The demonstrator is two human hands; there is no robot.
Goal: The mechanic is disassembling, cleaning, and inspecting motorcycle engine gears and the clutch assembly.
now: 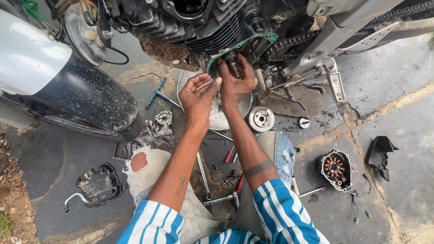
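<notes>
greasy metal engine (199, 22), glossy fender (68, 86)

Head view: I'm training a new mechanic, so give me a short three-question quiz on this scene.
1. True or false: the right hand is at the green gasket on the engine.
2. Which part lies on the ground at the person's right? A) stator cover B) helmet C) tyre pump
3. What blue tool lies near the left hand, by the fender?

Key: 1 true; 2 A; 3 the T-handle wrench.
</notes>
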